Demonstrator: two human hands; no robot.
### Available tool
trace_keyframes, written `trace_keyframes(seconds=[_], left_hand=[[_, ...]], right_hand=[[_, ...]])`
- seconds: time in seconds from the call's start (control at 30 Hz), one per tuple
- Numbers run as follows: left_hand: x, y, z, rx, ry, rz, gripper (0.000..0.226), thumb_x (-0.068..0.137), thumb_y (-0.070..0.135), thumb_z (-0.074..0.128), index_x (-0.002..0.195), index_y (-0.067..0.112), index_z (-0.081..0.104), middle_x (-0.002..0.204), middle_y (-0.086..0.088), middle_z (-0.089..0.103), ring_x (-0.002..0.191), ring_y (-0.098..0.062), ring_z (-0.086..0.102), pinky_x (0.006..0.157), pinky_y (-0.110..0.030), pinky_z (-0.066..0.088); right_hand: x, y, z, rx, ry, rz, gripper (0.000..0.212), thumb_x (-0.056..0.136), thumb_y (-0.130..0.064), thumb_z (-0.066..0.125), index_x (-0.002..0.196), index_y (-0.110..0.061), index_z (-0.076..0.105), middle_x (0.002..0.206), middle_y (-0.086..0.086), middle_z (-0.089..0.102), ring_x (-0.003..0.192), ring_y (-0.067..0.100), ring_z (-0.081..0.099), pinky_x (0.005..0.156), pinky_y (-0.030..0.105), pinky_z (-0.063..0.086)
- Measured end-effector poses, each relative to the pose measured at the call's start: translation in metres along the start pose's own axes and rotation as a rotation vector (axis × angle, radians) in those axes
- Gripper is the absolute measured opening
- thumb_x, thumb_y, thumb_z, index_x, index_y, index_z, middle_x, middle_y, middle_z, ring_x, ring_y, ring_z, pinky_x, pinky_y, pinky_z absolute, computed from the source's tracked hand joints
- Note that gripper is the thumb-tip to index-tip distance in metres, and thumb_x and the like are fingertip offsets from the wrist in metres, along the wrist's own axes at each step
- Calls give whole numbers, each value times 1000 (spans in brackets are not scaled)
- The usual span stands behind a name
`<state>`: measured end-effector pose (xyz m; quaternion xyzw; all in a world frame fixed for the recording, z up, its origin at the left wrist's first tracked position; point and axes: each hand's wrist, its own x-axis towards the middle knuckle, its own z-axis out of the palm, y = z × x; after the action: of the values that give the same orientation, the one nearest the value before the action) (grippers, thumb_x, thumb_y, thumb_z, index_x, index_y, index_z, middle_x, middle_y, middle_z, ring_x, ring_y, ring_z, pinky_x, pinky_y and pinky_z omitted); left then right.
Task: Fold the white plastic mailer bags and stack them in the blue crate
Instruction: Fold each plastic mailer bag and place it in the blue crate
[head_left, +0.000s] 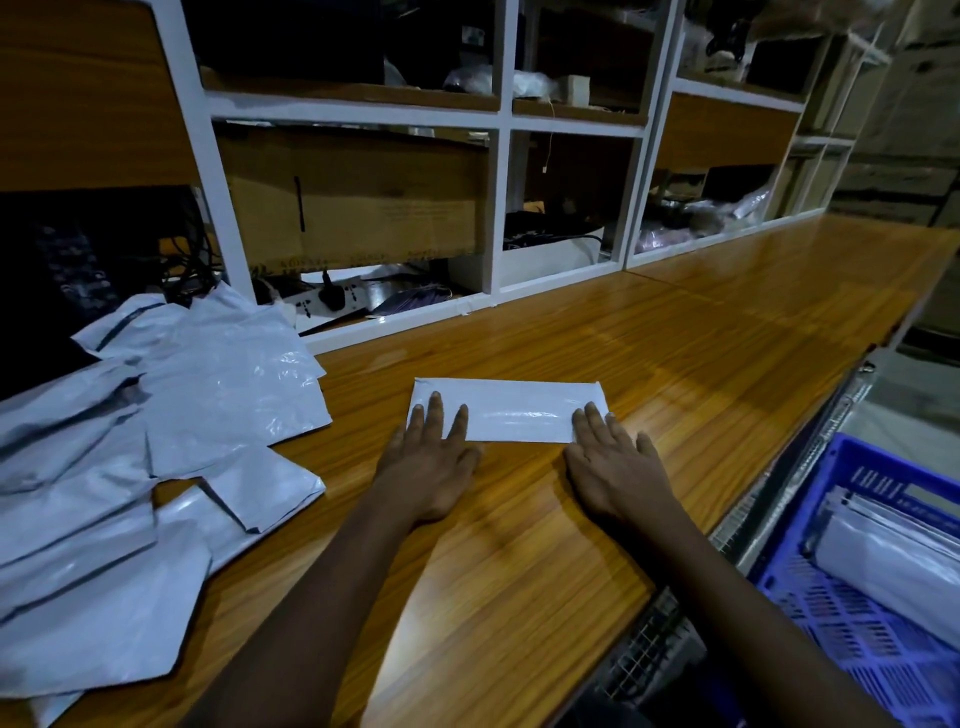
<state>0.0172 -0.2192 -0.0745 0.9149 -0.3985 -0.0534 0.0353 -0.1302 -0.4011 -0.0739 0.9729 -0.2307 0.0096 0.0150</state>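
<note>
A folded bag (511, 410) lies flat on the wooden worktop (675, 374), a long white strip running left to right in front of the person. The left hand (431, 457) lies palm down with straight fingers, their tips pressing on the bag's left end while the palm rests on the wood just nearer the body. The right hand (613, 462) is likewise flat and spread, its fingertips on the bag's near right corner and most of the hand on the worktop beside it. Neither hand grips anything. The bag's middle shows bare between the two hands.

To the left, well apart from the hands, a loose pile (130, 457) of unfolded white bags spreads over the worktop's left end. At the lower right, beyond the worktop's edge, the crate (831, 597) is blue and holds folded bags (893, 551) stacked against its far side. Shelves (498, 119) with white frames stand behind the worktop.
</note>
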Motion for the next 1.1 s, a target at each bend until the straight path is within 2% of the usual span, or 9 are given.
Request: trace_keyframes(seconds=[0.1, 0.23, 0.33, 0.47, 0.63, 0.83, 0.93, 1.03, 1.1], left_hand=[[-2, 1, 2, 37, 143, -31, 68, 102, 54, 9, 158, 19, -8, 163, -15, -15, 151, -30, -13, 120, -51, -6], [10, 17, -3, 202, 310, 46, 64, 104, 44, 8, 157, 10, -1, 164, -15, -5, 152, -31, -6, 121, -55, -4], [25, 28, -5, 227, 273, 114, 62, 105, 39, 7, 156, 7, -4, 165, -13, -9, 151, -33, -8, 120, -54, -5], [40, 29, -4, 250, 140, 168, 60, 107, 35, 17, 156, 12, -9, 164, -8, -17, 150, -35, -14, 120, -54, -4], [49, 28, -1, 101, 75, 70, 59, 107, 39, 13, 157, 21, -12, 163, -3, -20, 149, -32, -19, 120, -53, -8], [58, 28, 2, -39, 111, -140, 59, 106, 42, 15, 158, 22, -4, 165, -8, -10, 150, -35, -11, 122, -51, -3], [61, 24, 3, -21, 160, -180, 60, 105, 45, 19, 158, 20, 5, 165, -8, 2, 151, -33, 1, 121, -54, 6], [61, 19, 0, 52, 292, -192, 56, 105, 44, 24, 153, 17, 25, 159, -9, 26, 145, -30, 25, 117, -54, 18], [61, 17, -2, 69, 391, -201, 53, 104, 44, 24, 148, 16, 35, 154, -8, 36, 141, -28, 33, 116, -53, 16]], right_hand=[[1, -3, 1, -35, 90, 29, 84, 84, -45, -12, 145, -10, 34, 163, 19, 14, 149, 39, 14, 112, 61, 20], [21, -19, -2, -7, 210, -109, 77, 96, -45, 4, 149, 2, 33, 159, 24, 23, 148, 43, 17, 114, 67, 21], [44, -32, -3, 4, 187, -222, 75, 98, -48, 15, 152, 1, 25, 161, 23, 16, 149, 42, 13, 115, 65, 21], [65, -37, -5, -47, 128, -276, 61, 106, -38, 31, 156, -8, 17, 165, 14, 7, 152, 35, 4, 119, 58, 13], [64, -34, 6, -72, 157, -132, 54, 104, -45, 18, 139, -14, 47, 162, 20, 19, 149, 41, 14, 115, 64, 15], [61, -28, 8, 18, 232, 106, 49, 99, -38, 20, 124, -14, 55, 146, 24, 40, 137, 46, 31, 104, 62, 32], [69, -20, 15, 48, 213, 176, 43, 101, -39, 27, 127, -14, 51, 144, 22, 40, 137, 45, 30, 105, 63, 26], [73, -19, 17, 88, 212, 298, 68, 92, -46, 10, 134, -9, 49, 144, 24, 40, 139, 47, 26, 107, 64, 21], [72, -23, 13, 152, 245, 359, 77, 90, -48, 12, 142, -1, 43, 149, 28, 36, 143, 49, 20, 111, 66, 13]])
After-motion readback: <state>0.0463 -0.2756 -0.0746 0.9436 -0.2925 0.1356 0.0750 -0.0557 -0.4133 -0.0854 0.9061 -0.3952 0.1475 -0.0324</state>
